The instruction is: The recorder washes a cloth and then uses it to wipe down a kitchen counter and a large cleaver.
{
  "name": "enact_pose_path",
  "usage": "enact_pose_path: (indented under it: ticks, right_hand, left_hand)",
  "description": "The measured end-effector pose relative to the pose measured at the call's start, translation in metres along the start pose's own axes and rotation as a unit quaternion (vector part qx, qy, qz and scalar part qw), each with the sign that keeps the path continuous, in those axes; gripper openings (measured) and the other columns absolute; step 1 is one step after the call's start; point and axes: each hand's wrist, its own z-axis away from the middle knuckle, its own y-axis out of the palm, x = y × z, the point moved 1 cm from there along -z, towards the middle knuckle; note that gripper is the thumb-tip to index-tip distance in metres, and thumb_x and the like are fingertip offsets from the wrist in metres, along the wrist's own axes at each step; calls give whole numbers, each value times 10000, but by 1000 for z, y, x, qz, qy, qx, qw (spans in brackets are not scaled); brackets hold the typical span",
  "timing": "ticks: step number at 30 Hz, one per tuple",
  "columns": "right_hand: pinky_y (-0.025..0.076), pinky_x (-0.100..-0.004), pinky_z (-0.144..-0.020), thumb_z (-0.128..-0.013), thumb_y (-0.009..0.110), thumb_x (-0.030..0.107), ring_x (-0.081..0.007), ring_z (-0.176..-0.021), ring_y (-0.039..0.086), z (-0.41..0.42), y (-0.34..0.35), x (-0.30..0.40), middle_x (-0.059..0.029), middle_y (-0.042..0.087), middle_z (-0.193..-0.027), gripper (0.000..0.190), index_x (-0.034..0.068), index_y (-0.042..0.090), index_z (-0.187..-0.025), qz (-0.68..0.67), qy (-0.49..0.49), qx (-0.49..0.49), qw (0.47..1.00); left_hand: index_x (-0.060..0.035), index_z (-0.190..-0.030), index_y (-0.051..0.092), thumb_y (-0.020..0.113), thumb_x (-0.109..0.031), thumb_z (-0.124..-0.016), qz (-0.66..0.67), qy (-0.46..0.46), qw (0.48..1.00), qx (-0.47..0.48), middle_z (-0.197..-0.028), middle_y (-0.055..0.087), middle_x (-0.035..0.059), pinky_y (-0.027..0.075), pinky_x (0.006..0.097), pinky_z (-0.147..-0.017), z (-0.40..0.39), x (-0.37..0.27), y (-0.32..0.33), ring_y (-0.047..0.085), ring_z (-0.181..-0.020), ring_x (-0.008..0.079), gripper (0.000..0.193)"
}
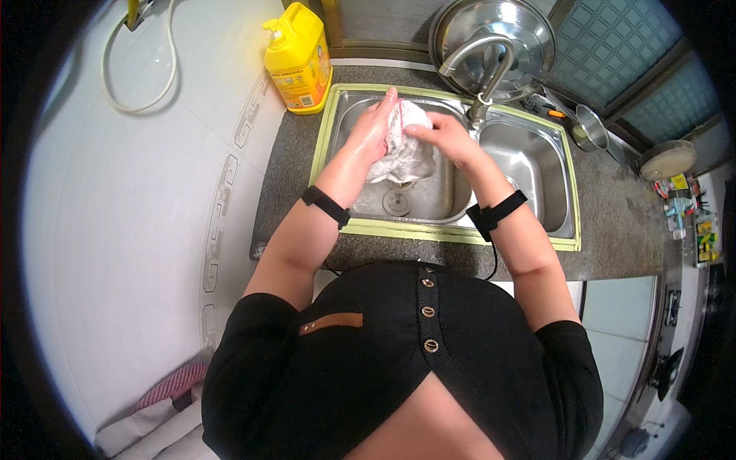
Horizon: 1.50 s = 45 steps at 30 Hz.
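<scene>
A crumpled white cloth [409, 158] with a thin red line hangs between my hands over the left basin of a stainless-steel double sink [437, 201]. My left hand [375, 129] grips its left side, with the thumb pointing up and away. From the right, my right hand [451, 135] holds the upper part, its thumb lying over the fabric. The skin of my left hand looks wet. Below the cloth, the basin's round drain strainer [396, 202] shows, and the cloth hides part of the basin floor.
A curved faucet [489, 75] rises behind the divider, before a large metal lid or basin [517, 34]. A yellow detergent jug [299, 63] stands back left. A strainer [589, 129] and a round wooden board [667, 161] are at the right. The tiled wall [144, 201] bounds the left.
</scene>
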Motion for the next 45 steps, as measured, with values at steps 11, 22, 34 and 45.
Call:
enact_pose_path:
  ticks: [11,22,34,45]
  right_hand:
    - [501,-341,-719,-886,548,290,-187,-775,601,-7,-12,31,-82,614,-829,333,-5,567,-1040,-404,-26,-74,911]
    - [462,-365,-635,-794,603,268,-310,-685,578,11,69,29,-145,578,-711,226,44,583,-769,293,-283,-253,878]
    - [464,-470,-655,-797,522,287,-387,-727,583,-10,51,11,-196,603,-759,278,31,570,-697,332,-73,-331,880]
    - [478,-462,-714,-820,505,361,-405,-784,599,-26,13,-22,-244,603,-917,364,13,609,-797,320,25,-318,892]
  left_hand:
    - [-22,-1149,505,569,-262,-884,-68,32,986,149,-1045,587,39,435,291,-817,7,24,-22,538,-949,128,363]
    - [-72,-985,536,410,-506,-899,168,6,986,3,-967,588,89,455,404,-838,-9,51,-7,568,-913,232,460]
    - [-76,-920,529,356,-375,-933,136,-18,990,-5,-880,585,86,465,395,-779,-17,64,-12,574,-830,249,345]
    - [-74,-864,558,518,-355,-892,95,-68,993,-26,-751,593,58,504,347,-660,-17,50,-16,595,-682,195,285]
